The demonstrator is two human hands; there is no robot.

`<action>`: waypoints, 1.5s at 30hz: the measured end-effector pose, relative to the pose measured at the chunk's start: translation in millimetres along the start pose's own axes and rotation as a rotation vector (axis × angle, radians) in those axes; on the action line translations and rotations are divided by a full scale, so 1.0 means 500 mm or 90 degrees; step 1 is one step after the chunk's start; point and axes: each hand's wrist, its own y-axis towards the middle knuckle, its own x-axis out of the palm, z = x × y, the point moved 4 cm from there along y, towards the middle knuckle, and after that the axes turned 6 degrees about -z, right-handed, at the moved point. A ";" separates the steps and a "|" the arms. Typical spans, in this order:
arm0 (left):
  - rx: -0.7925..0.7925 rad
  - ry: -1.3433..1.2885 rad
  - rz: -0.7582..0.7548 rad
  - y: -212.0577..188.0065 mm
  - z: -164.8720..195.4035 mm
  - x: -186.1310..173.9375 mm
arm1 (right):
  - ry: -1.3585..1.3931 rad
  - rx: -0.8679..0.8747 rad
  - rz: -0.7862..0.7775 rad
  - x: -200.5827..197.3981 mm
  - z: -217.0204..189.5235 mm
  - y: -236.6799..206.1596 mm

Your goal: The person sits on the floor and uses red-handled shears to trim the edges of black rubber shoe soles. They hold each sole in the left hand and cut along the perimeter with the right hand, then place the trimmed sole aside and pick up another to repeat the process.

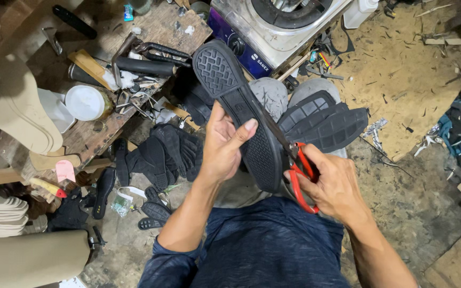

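Closest to me is the dark blue shirt [262, 245], and just above it my two hands work over my lap. My left hand [221, 146] has its grip clamped on a black rubber shoe sole [238, 106], with the thumb pressed on the tread side and the other fingers behind it. This sole stands tilted, its toe end pointing up and to the left, its heel end low between both hands. My right hand [334, 184] has its grip closed around the red handles of a pair of scissors [297, 170]; the dark blades lie against the right edge of the sole, but I cannot tell how far they are opened.

On my knees, just to the right of the held sole, several more black soles [326, 125] rest in a loose stack, tread side up. Another heap of black soles and pieces [161, 154] lies on the floor at the left, near the wooden surface [156, 26].

About containers: on this wooden surface I see a round jar with a white lid [85, 103]; the lid is on, so its contents are hidden. A white plastic bottle [359, 12] stands at the top, beside a metal stove [278, 24], and I cannot see inside it. Beige insoles [6, 106] are piled at the far left. Many scraps cover the brown floor [401, 69] on the right.
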 end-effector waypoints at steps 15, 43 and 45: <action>-0.017 -0.171 0.000 -0.005 -0.003 0.010 | 0.029 -0.022 0.023 0.009 0.016 -0.008; -0.071 -0.099 -0.026 -0.025 -0.038 0.033 | -0.036 -0.033 0.087 -0.011 -0.011 0.017; -0.077 -0.108 -0.029 -0.026 -0.040 0.031 | -0.019 -0.023 0.085 -0.007 -0.008 0.014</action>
